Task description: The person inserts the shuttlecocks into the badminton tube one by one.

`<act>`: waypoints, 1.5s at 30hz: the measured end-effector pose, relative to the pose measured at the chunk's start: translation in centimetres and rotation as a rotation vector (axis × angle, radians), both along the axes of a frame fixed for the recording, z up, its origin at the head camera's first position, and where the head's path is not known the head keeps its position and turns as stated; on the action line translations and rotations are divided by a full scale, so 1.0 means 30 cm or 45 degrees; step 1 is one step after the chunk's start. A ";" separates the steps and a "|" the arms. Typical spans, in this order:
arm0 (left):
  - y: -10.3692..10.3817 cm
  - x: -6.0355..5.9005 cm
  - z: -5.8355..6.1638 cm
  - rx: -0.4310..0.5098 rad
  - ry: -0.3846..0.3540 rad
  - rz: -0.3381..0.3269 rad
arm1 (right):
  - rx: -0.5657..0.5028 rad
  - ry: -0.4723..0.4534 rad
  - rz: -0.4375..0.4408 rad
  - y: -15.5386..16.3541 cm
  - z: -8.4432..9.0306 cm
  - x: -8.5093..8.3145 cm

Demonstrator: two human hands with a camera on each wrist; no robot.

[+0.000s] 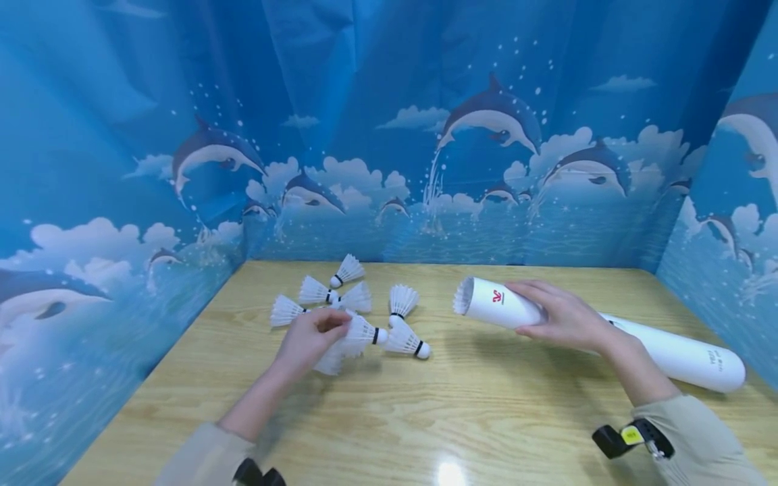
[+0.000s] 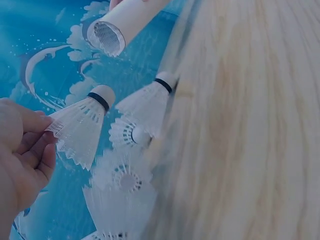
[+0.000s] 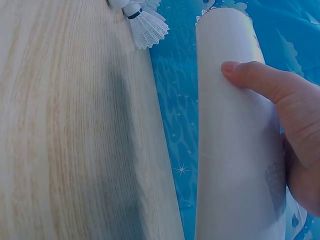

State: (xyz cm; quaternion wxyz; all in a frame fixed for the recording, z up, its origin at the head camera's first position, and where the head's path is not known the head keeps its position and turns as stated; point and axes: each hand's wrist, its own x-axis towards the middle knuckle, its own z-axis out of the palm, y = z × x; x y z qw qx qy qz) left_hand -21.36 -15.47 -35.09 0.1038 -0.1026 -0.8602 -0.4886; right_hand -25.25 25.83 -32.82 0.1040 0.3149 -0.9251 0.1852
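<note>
My left hand (image 1: 313, 337) pinches a white shuttlecock (image 1: 362, 332) by the edge of its skirt. In the left wrist view its cork, with a black band, points away from the fingers toward the tube. My right hand (image 1: 562, 314) grips a long white tube (image 3: 230, 135) around its middle, thumb along the near side. The tube's mouth, with a red logo close by, faces left and shows a shuttlecock skirt (image 2: 109, 39) inside. Part of the tube is hidden behind the right hand and forearm. Several loose shuttlecocks (image 1: 402, 302) lie around the left hand; one below it is partly hidden.
Everything is over a wooden table (image 1: 486, 418). A blue dolphin-print curtain (image 1: 377, 135) hangs along its back and sides. The farthest loose shuttlecock (image 1: 348, 270) lies near the table's back edge. The tube's closed end (image 1: 723, 368) reaches toward the right side.
</note>
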 end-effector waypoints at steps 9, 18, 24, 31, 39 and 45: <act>0.069 -0.032 0.034 0.137 0.125 0.040 | -0.008 0.030 0.009 0.005 0.012 0.005; 0.162 -0.070 0.057 0.246 0.188 0.007 | -0.007 0.049 0.013 0.000 0.019 0.009; 0.227 -0.095 0.069 0.214 0.284 -0.074 | -0.001 0.061 0.019 -0.005 0.023 0.014; 0.292 -0.116 0.078 0.151 0.377 -0.135 | -0.011 0.082 0.061 -0.010 0.014 0.009; 0.355 -0.135 0.079 0.124 0.336 -0.202 | -0.012 0.081 0.075 -0.011 0.011 0.008; 0.389 -0.149 0.077 0.098 0.326 -0.207 | 0.000 0.072 0.062 -0.016 0.013 0.009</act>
